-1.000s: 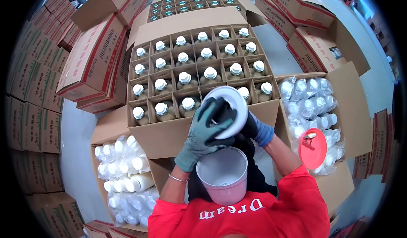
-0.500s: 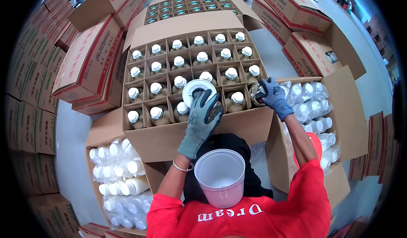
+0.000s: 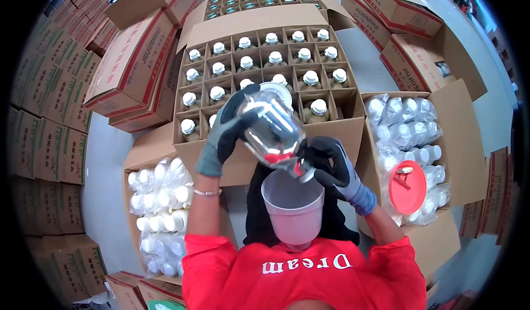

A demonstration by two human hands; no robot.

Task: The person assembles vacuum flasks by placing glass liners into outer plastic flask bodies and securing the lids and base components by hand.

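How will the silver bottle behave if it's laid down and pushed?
The bottle would probably roll, given its rounded body. Its shiny, glass-like wall suggests it is stiff and perhaps fragile. That smooth surface may also make it slippery.

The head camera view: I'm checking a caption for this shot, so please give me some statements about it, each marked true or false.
1. The left hand holds a silvery bottle. True.
2. The bottle stands upright. False: it is tilted, neck end down toward the pale bucket.
3. The right hand is bare. False: the right hand is gloved, like the left.
4. A red dish lies to the right of the bucket. True.
5. The bottles in the nearer divided carton have red caps. False: the visible caps are white.
6. A bracelet is on the left wrist. True.
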